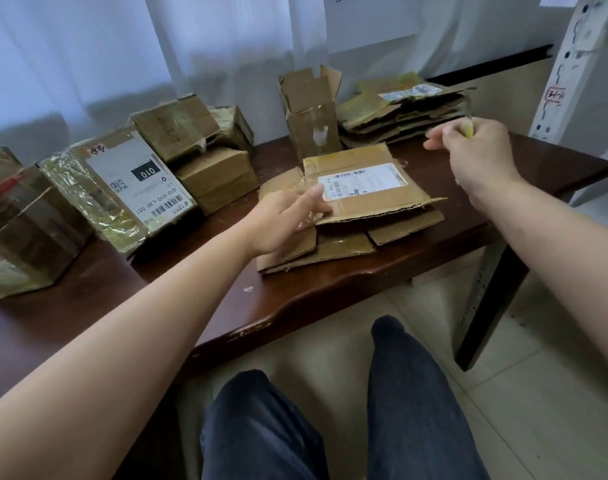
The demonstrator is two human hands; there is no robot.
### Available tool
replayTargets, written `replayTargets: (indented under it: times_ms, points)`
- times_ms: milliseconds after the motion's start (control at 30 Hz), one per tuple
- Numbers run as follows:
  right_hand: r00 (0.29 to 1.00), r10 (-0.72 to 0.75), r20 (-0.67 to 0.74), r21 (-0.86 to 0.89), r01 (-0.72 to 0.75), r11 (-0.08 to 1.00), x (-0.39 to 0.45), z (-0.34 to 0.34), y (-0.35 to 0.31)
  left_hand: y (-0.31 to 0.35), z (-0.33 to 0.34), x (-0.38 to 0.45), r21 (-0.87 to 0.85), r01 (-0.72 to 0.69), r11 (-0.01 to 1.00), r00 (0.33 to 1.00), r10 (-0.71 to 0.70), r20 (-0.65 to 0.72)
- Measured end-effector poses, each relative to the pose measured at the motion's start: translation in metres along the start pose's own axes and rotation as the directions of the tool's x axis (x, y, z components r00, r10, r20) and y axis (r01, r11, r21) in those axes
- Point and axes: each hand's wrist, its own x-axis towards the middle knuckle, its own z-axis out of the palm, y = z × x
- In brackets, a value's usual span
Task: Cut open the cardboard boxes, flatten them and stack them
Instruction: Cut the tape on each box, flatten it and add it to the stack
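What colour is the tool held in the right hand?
Yellow: the tool sticks out of the right hand, shown in the head view.

Both bare arms reach out from the near side. The left hand (288, 220) lies palm down, fingers relaxed, thumb stretched forward. The right hand (475, 157), farther right and raised, curls closed around a thin yellow tool (469, 128), index finger extended leftward.

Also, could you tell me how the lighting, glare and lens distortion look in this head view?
Head view: soft bluish daylight through the curtain; glare on the taped boxes; wide-angle bending of the table edge; right hand slightly motion-blurred.
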Motion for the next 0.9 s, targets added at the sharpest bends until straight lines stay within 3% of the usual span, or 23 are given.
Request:
replayTargets:
  times_ms: [100,200,300,400,467,533,600,700,900]
  points:
    - [0.981,-0.067,0.181,-0.143,0.094,0.985,0.018,0.006,-0.027,0.003,-0.015,0.014,0.001,-0.022,1.0,0.98,0.021,-0.196]
    - [0.905,-0.135,0.404,-0.316,0.277,0.908,0.027,0.014,-0.058,0.004,-0.025,0.031,0.024,0.005,1.0,0.964,0.001,-0.265]
    - [0.814,-0.118,0.568,-0.394,0.395,0.83,0.031,0.031,-0.078,-0.001,-0.023,0.044,0.109,0.12,0.987,0.974,-0.096,-0.203]
    - [0.737,-0.033,0.675,-0.385,0.39,0.837,0.027,0.055,-0.075,-0.004,-0.004,0.052,0.302,0.206,0.931,0.978,-0.191,-0.078]
    - [0.705,0.041,0.708,-0.42,0.373,0.828,0.024,0.069,-0.055,-0.004,0.009,0.055,0.339,0.212,0.917,0.976,-0.214,-0.031]
    - [0.696,0.114,0.709,-0.53,0.42,0.737,0.021,0.077,-0.029,-0.007,0.016,0.058,0.326,0.236,0.915,0.97,-0.243,-0.02]
    - [0.707,0.143,0.693,-0.597,0.451,0.664,0.018,0.079,-0.004,-0.015,0.02,0.059,0.418,0.245,0.875,0.964,-0.267,-0.006]
    - [0.735,0.079,0.674,-0.625,0.509,0.592,0.011,0.082,0.021,-0.028,0.032,0.056,0.542,0.223,0.81,0.959,-0.283,0.028]
    - [0.751,0.016,0.66,-0.642,0.553,0.531,0.012,0.091,0.029,-0.032,0.039,0.058,0.566,0.218,0.795,0.963,-0.268,0.006]
